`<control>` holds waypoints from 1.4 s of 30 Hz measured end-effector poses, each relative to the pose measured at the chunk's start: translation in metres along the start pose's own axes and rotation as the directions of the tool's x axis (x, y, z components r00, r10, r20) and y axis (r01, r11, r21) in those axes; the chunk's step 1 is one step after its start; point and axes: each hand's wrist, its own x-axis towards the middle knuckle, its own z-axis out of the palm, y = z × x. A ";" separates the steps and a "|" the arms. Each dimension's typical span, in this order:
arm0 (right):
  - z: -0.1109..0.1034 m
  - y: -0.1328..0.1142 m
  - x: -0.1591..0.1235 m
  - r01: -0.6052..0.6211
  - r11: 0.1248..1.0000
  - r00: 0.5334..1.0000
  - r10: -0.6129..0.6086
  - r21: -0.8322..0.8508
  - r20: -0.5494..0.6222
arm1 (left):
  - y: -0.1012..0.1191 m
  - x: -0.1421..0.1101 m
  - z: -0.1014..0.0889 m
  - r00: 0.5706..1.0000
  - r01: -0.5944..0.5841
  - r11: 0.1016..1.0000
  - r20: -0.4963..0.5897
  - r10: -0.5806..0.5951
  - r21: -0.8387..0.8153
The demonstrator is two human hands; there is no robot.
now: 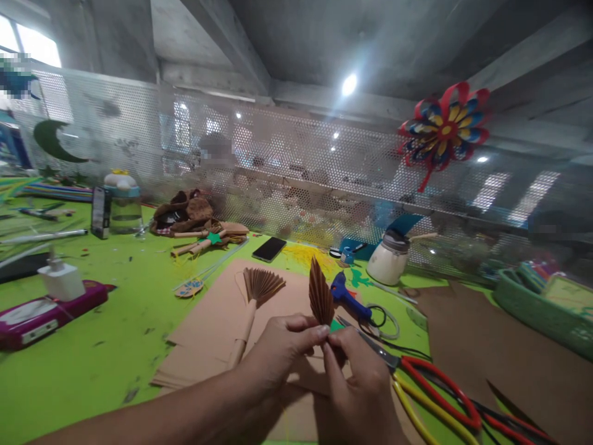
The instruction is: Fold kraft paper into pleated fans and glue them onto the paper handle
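A pleated brown paper fan (320, 290), folded narrow and upright, is pinched at its base by both hands. My left hand (291, 343) closes thumb and fingers on it from the left. Opposite, my right hand (359, 371) grips the same base, its fingertips partly hidden. Left of them, a second pleated fan (263, 284) with a rolled paper handle (245, 334) lies on brown paper sheets (204, 321). Scissors (435, 383) with red and yellow handles rest right of my right hand, and a blue glue gun (349, 300) lies just beyond the hands.
On the green table (125, 296) stand a purple power strip (55, 315) with a white charger and a lidded bottle (124, 201). A black phone (269, 249), a white jar (389, 256) and a green basket (540, 315) lie farther off. A perforated screen (278, 154) closes the back.
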 end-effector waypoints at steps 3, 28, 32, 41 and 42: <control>0.000 0.001 0.000 0.017 0.999 1.000 -0.016 -0.052 0.016 | 0.001 0.000 0.001 1.000 0.027 0.999 0.003 -0.027 -0.041; -0.007 0.008 0.003 0.044 0.964 0.986 0.001 -0.263 0.169 | 0.007 -0.013 0.010 0.992 0.084 0.992 -0.101 -0.074 0.094; -0.019 0.026 0.012 0.014 0.962 0.951 0.071 -0.271 0.301 | 0.025 -0.012 0.000 0.938 -0.235 0.789 -0.082 0.338 0.567; -0.036 0.021 0.022 0.251 0.945 0.745 -0.049 -0.211 0.665 | 0.046 -0.008 -0.007 0.530 -0.738 -0.326 0.806 0.262 0.591; -0.038 0.017 0.023 0.258 0.944 0.733 -0.051 -0.208 0.678 | 0.045 -0.007 -0.008 0.556 -0.730 -0.353 0.809 0.192 0.586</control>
